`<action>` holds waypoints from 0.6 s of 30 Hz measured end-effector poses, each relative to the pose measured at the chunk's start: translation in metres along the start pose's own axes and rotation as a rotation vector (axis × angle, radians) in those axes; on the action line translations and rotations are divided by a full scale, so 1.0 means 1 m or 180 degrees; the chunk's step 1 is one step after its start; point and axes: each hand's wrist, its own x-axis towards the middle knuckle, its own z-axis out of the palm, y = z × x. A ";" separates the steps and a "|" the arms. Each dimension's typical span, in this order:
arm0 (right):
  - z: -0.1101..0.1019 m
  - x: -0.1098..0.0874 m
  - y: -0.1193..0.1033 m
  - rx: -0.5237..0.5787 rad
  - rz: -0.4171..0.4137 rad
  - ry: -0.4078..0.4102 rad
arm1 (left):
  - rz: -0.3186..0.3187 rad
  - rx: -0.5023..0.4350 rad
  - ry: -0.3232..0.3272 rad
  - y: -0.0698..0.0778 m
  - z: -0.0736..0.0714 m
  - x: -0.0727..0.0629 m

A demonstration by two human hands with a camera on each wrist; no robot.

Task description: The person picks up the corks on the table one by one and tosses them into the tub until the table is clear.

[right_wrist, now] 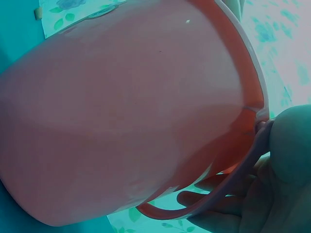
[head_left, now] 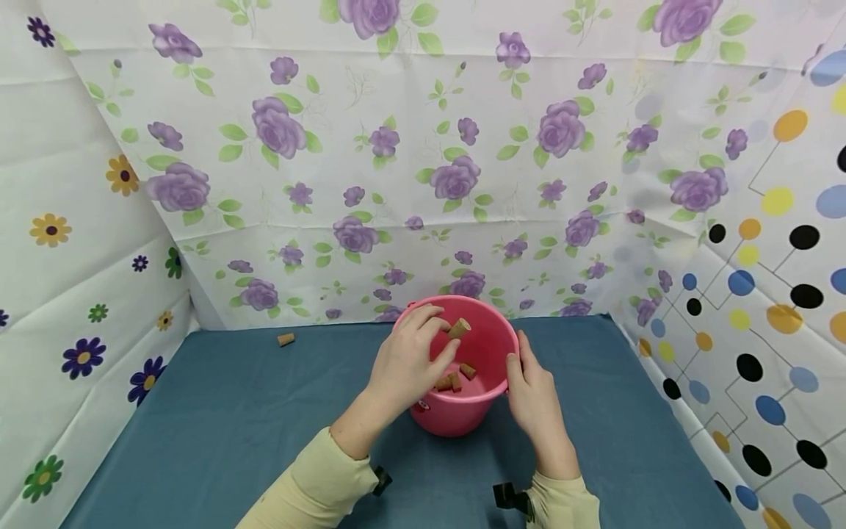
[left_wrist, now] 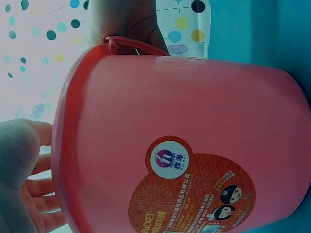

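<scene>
A pink bucket (head_left: 456, 419) stands upright on the blue cloth, its printed label (left_wrist: 194, 194) showing in the left wrist view. Over its mouth my left hand (head_left: 411, 356) pinches a small cork (head_left: 460, 328) at the fingertips. The left wrist view hides that cork behind the rim. My right hand (head_left: 534, 400) grips the bucket's right rim, thumb near the top edge and fingers outside, beside the hanging handle (right_wrist: 233, 179). Several corks (head_left: 468, 371) lie on the bucket's floor.
Another cork (head_left: 286, 339) lies on the blue cloth (head_left: 231, 419) at the back left. A flowered sheet (head_left: 396, 147) rises behind the cloth. A dotted sheet (head_left: 780, 353) stands on the right, and a daisy-patterned one (head_left: 79, 294) on the left.
</scene>
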 end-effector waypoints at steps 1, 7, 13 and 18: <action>0.000 0.000 0.000 0.0001 0.0002 -0.0001 | 0.0011 0.0001 0.0007 0.000 0.000 0.000; 0.001 0.000 0.000 -0.0004 -0.0007 0.0013 | 0.0084 -0.0023 0.0044 -0.003 0.003 -0.001; 0.000 0.000 0.001 0.0003 -0.0030 0.0014 | 0.0110 -0.0016 0.0107 -0.004 0.003 -0.002; 0.000 0.000 0.001 -0.0027 -0.0026 0.0011 | 0.0124 -0.0014 0.0122 -0.006 0.003 -0.003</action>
